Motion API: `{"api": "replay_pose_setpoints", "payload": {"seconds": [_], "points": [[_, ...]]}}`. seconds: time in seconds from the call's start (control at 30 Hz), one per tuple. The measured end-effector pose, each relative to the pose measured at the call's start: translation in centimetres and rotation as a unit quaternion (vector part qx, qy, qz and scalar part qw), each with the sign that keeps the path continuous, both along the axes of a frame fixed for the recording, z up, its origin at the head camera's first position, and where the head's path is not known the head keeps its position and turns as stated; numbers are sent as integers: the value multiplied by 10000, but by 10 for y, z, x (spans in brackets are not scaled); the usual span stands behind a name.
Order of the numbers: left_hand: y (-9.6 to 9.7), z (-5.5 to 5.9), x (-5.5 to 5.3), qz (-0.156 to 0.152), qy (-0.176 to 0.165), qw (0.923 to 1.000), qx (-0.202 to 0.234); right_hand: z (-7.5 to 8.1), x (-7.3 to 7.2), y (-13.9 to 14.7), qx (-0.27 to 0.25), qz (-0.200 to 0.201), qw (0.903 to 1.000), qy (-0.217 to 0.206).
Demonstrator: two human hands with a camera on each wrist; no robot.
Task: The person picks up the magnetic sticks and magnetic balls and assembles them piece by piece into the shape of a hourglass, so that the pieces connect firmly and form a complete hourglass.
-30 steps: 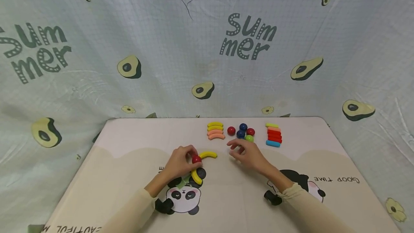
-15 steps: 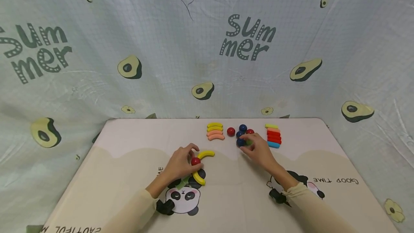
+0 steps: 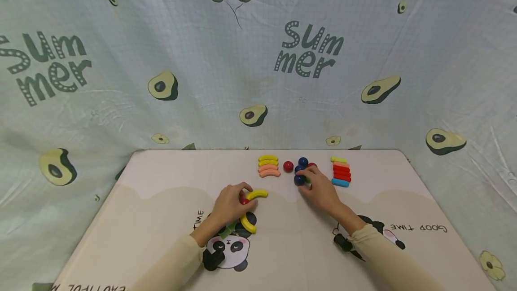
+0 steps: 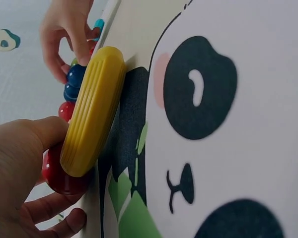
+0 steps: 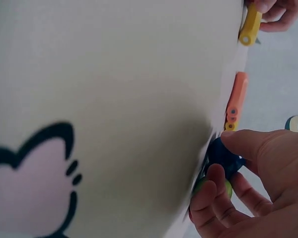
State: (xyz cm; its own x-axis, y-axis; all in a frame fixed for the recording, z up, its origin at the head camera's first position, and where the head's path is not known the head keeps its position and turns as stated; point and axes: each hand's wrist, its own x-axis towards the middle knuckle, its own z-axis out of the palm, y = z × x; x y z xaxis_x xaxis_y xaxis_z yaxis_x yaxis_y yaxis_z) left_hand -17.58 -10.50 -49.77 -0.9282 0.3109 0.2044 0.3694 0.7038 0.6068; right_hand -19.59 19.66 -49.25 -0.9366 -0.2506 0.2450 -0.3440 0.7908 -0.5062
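My left hand (image 3: 230, 203) grips a red ball (image 3: 244, 201) between thumb and fingers, close above the table. A curved yellow rod (image 3: 257, 194) extends rightward from the ball; a second curved yellow rod (image 3: 248, 224) runs down from it. Large in the left wrist view, one yellow rod (image 4: 92, 114) partly covers the red ball (image 4: 59, 173). At the ball cluster, my right hand (image 3: 321, 190) pinches a dark blue ball (image 3: 299, 180). The right wrist view has the thumb on that blue ball (image 5: 223, 158), with a green ball (image 5: 227, 189) half hidden behind the fingers.
Curved yellow and pink rods (image 3: 269, 166) lie stacked at the back. Beside them are a loose red ball (image 3: 288, 166) and more blue balls (image 3: 303, 161). Short straight rods (image 3: 341, 171) in several colours form a row farther right. A patterned curtain (image 3: 250, 57) hangs behind the table.
My right hand has moved up and right to the ball cluster, where a third blue ball now shows under its fingers. My left hand has shifted slightly and covers more of the red ball.
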Motion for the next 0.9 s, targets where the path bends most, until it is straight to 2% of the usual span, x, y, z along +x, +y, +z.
{"api": "replay_pose_setpoints", "payload": {"seconds": [0.17, 0.47, 0.7, 0.9], "points": [[0, 0, 1, 30, 63, 10000, -42, 1, -1, -3, 139, -79, 9998, 82], [0, 3, 3, 79, -8, 10000, 3, 4, -3, -2, 281, -75, 9995, -80], [-1, 2, 4, 113, -22, 9999, 3, 7, -1, -1, 302, 143, 9991, -253], [-1, 3, 3, 93, -28, 10000, -4, 10, 1, 3, 221, 568, 9968, -524]]}}
